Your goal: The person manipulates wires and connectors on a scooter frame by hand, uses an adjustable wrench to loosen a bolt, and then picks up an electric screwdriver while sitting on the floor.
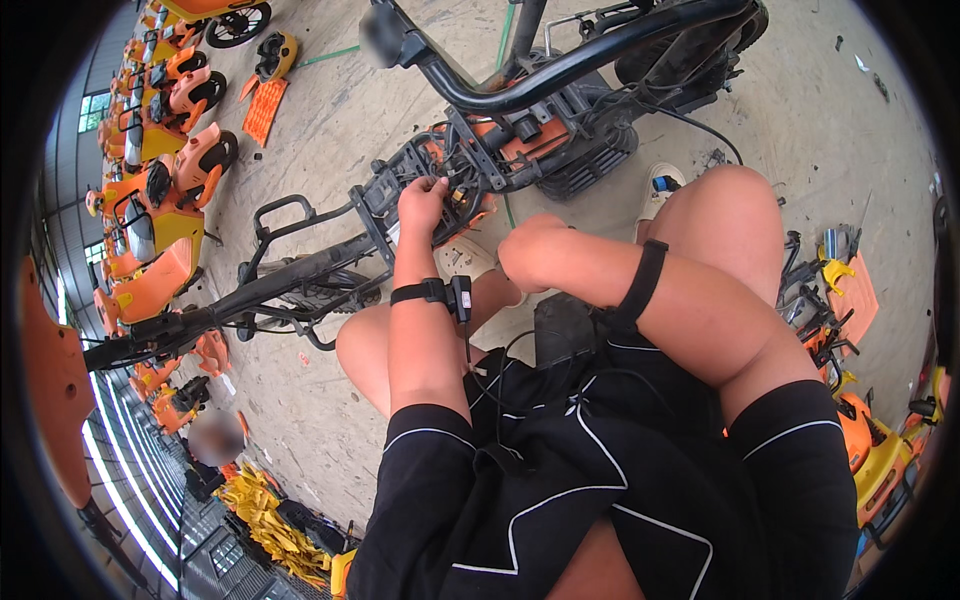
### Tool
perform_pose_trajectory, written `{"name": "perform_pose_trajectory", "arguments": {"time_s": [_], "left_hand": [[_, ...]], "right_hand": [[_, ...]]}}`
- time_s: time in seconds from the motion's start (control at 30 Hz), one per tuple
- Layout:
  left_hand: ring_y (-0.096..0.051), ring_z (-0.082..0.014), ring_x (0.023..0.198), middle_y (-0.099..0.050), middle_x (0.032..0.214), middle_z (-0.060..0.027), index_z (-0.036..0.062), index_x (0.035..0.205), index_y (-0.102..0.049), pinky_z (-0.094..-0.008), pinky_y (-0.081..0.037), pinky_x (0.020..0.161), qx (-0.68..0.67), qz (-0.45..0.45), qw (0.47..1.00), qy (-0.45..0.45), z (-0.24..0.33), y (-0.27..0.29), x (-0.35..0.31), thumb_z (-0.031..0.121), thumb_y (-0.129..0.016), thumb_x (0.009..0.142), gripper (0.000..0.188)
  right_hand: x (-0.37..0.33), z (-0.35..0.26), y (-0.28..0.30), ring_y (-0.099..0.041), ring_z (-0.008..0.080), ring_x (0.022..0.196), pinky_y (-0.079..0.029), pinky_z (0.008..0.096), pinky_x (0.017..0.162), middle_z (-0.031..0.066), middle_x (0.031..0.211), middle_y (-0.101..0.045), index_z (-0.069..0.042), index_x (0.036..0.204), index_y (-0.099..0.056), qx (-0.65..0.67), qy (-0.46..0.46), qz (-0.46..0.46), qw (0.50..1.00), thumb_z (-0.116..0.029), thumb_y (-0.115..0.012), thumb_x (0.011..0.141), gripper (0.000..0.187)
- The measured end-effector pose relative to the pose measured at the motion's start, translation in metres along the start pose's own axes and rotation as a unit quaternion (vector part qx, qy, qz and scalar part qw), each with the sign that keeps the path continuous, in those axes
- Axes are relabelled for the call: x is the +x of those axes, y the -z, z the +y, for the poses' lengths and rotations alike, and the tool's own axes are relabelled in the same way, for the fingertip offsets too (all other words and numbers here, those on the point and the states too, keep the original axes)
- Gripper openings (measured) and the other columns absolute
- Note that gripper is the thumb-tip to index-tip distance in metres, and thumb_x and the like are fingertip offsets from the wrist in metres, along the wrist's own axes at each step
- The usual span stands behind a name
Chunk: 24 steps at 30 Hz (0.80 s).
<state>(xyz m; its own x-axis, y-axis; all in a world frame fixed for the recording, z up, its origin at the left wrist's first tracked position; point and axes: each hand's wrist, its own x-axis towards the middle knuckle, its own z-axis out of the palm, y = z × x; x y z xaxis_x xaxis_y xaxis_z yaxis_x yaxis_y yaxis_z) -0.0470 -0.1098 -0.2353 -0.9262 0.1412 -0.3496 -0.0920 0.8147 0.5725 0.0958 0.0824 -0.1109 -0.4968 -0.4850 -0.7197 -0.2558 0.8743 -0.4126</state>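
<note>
A stripped electric scooter frame (300, 270) of black metal stretches across in front of my knees. My left hand (422, 208) reaches into the exposed wiring (462, 190) at its middle, thumb and fingers drawn together there. What they pinch is too small to make out. Closer to my body, right of that wiring, my right hand (535, 250) is curled into a closed shape. Its fingertips are turned away, so anything inside them is hidden. Orange parts (530, 140) show within the frame beyond my hands.
A thick black tube (600, 65) arches over the far side of the frame. Orange and yellow scooters (180, 180) line the left. Yellow pieces (270, 520) are heaped at lower left. Loose parts and an orange panel (855, 295) lie on the right. Another person (215, 440) is at lower left.
</note>
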Motion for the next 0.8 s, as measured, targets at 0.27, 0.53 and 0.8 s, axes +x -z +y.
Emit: {"name": "perform_pose_trajectory", "arguments": {"time_s": [0.27, 0.53, 0.8], "left_hand": [[-0.065, -0.0182, 0.071, -0.072, 0.079, -0.0111, -0.0003, 0.093, -0.074, -0.0344, -0.050, 0.067, -0.061, 0.021, 0.998, 0.012, 0.000, -0.007, -0.001, 0.026, -0.078, 0.085, 0.028], [-0.065, -0.0171, 0.069, -0.071, 0.075, -0.0100, 0.0011, 0.089, -0.074, -0.0336, -0.050, 0.066, -0.021, -0.001, 1.000, 0.013, 0.003, -0.007, -0.002, 0.023, -0.078, 0.084, 0.023], [-0.066, -0.0162, 0.070, -0.072, 0.075, -0.0079, 0.0003, 0.086, -0.073, -0.0332, -0.051, 0.065, -0.031, -0.003, 0.999, 0.018, -0.008, -0.017, 0.003, 0.021, -0.079, 0.083, 0.022]], "right_hand": [[0.000, 0.001, 0.000, -0.071, 0.0297, 0.100, -0.056, 0.0432, 0.081, 0.0114, 0.112, -0.073, -0.008, 0.114, -0.071, 0.001, -0.003, 0.009, 1.000, -0.011, -0.065, 0.080, 0.035], [0.002, 0.001, 0.001, -0.071, 0.0287, 0.100, -0.056, 0.0426, 0.081, 0.0109, 0.112, -0.073, -0.009, 0.115, -0.071, -0.001, -0.003, 0.008, 1.000, -0.013, -0.066, 0.080, 0.036], [0.006, 0.002, 0.001, -0.071, 0.0287, 0.100, -0.056, 0.0425, 0.081, 0.0111, 0.112, -0.073, -0.008, 0.116, -0.070, -0.002, 0.003, 0.004, 1.000, -0.014, -0.066, 0.080, 0.036]]}}
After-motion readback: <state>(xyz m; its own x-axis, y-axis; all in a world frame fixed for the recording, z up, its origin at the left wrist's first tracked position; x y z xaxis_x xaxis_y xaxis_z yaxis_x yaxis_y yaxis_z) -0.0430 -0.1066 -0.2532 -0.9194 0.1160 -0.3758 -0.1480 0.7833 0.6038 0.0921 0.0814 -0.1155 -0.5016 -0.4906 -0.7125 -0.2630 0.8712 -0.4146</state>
